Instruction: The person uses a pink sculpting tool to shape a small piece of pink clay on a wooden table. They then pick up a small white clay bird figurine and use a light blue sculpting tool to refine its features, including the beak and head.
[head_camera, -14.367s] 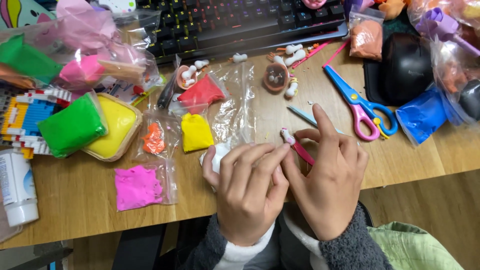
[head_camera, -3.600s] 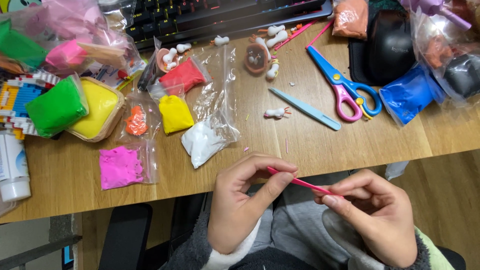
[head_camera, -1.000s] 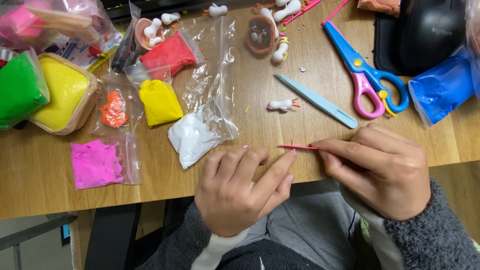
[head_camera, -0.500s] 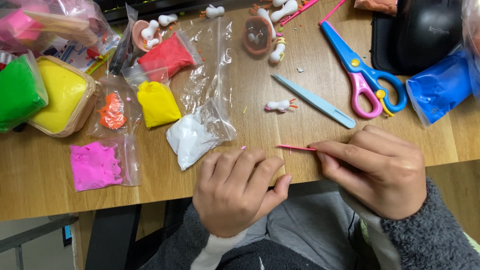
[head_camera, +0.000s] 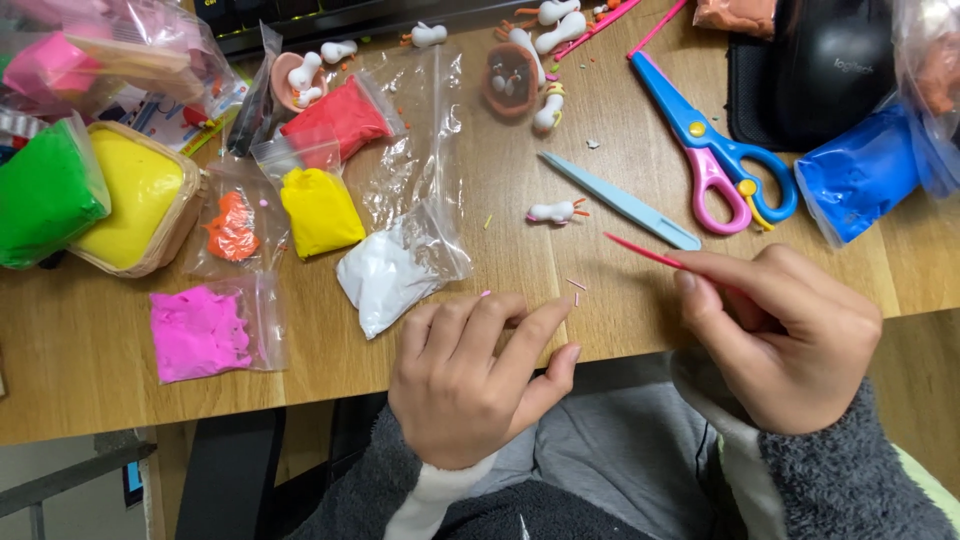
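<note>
Two hands are working at the near edge of the desk (head_camera: 90, 400): the right hand (head_camera: 785, 335) is pinching a thin pink stick (head_camera: 645, 252) between thumb and fingers, its tip pointing out over the wood, while the left hand (head_camera: 470, 385) is resting curled and empty, fingertips on the desk edge. Judging by the small white clay figure (head_camera: 555, 211) with orange bits lying near the pale blue tool (head_camera: 620, 200), some modelling is looking done, though bagged white clay (head_camera: 385, 280) is lying beside the left hand and more shaping is seeming left
</note>
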